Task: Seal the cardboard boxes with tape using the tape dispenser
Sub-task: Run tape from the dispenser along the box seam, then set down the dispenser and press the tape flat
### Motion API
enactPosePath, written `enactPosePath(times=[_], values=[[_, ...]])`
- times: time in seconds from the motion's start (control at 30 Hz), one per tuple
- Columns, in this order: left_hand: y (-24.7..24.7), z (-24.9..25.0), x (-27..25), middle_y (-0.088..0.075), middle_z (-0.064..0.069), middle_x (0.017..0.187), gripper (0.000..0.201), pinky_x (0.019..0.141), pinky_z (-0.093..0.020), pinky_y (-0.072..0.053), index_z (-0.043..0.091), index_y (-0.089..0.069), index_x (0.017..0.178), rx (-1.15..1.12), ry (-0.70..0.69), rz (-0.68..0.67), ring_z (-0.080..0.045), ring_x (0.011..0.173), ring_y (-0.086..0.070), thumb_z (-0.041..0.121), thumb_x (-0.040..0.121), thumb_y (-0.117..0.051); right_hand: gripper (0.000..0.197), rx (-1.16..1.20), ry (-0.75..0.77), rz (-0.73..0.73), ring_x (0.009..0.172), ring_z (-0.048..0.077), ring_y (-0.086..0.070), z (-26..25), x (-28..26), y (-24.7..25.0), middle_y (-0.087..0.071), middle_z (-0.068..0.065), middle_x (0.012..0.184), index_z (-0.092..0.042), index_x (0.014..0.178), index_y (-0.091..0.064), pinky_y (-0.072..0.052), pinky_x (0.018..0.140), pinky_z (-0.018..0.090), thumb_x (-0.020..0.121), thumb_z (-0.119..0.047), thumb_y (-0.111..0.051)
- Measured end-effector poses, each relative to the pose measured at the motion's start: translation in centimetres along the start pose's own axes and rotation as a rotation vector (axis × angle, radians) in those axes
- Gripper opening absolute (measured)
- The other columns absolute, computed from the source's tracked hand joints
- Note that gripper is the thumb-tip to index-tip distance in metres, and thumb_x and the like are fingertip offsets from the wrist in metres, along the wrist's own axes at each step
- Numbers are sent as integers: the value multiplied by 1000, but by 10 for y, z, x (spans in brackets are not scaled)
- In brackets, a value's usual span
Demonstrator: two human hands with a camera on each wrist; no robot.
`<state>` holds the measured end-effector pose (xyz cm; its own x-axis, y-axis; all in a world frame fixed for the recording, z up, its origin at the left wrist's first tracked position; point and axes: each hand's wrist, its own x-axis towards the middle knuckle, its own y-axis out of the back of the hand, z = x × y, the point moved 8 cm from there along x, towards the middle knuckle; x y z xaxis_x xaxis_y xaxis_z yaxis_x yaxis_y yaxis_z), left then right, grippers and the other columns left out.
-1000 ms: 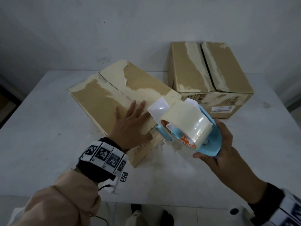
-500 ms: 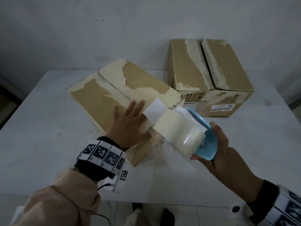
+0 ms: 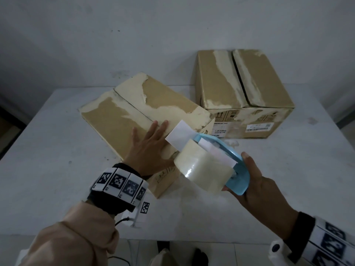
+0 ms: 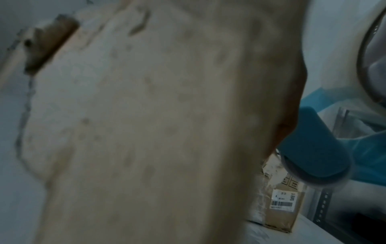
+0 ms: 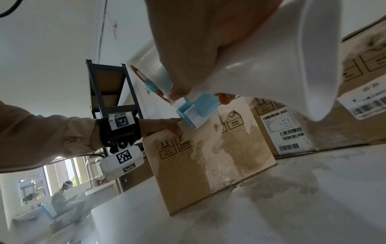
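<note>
A worn cardboard box [image 3: 123, 120] lies at an angle in the middle of the white table, its top flaps closed along a seam. My left hand [image 3: 151, 146] presses flat on its near corner with straight fingers. My right hand [image 3: 251, 181] grips a light blue tape dispenser [image 3: 230, 162] carrying a clear tape roll [image 3: 201, 169], held just above and right of that corner. A white strip [image 3: 178, 135] sticks out from the dispenser's front over the box. In the right wrist view the dispenser's mouth [image 5: 196, 113] hovers above the box edge [image 5: 208, 156]. A second box [image 3: 242, 89] stands behind.
The white table [image 3: 57, 160] runs to a near edge in front of me and meets a pale wall behind. In the right wrist view a metal shelf rack [image 5: 108, 85] stands to the left and a person [image 5: 62, 196] sits far off.
My right hand has tipped the dispenser forward and down toward the near box, so the roll's side now faces up. My left hand has stayed flat on the box.
</note>
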<state>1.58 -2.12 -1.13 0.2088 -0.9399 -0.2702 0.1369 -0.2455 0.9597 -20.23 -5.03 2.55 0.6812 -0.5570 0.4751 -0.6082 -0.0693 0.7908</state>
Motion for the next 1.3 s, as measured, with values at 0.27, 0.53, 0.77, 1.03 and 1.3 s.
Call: enactPosePath(times=[0.27, 0.53, 0.77, 1.03, 1.3], values=[[1, -5, 2, 18, 7, 156, 89, 108, -64, 3, 39, 8, 145, 22, 5, 3, -18, 144, 14, 72, 70, -27, 65, -140, 162, -121, 42, 22, -62, 8, -25, -9, -70, 19, 72, -18, 140, -15, -43, 34, 26, 91, -46, -47], [4, -8, 3, 13, 12, 156, 89, 108, -65, 8, 42, 5, 144, -103, 86, -10, -13, 144, 12, 81, 67, -11, 82, -58, -152, -53, 52, 27, -67, 66, -58, -16, -70, 21, 82, -2, 132, -25, -47, 41, 25, 86, -70, -26], [3, 13, 10, 14, 5, 157, 74, 104, -69, 7, 30, 6, 147, -151, 208, 85, -23, 144, 13, 65, 88, -22, 80, -13, -313, -99, 68, 31, -68, 82, -57, -48, -68, 19, 89, 9, 128, -38, -53, 58, 29, 71, -41, -65], [-2, 20, 11, 17, 4, 156, 75, 103, -71, 6, 29, 13, 146, -53, 166, 88, -25, 143, 18, 54, 92, -32, 100, -93, -331, -93, 59, 38, -61, 95, -61, -66, -63, 27, 84, 2, 123, -32, -55, 54, 43, 44, -13, -92], [3, 27, 6, 8, 9, 157, 55, 104, -67, 11, 34, 5, 147, -76, 158, 161, -18, 144, 13, 48, 97, -15, 104, -185, -261, -245, 56, 26, -54, 103, -61, -76, -60, 15, 76, -4, 125, -36, -41, 51, 30, 39, -18, -92]])
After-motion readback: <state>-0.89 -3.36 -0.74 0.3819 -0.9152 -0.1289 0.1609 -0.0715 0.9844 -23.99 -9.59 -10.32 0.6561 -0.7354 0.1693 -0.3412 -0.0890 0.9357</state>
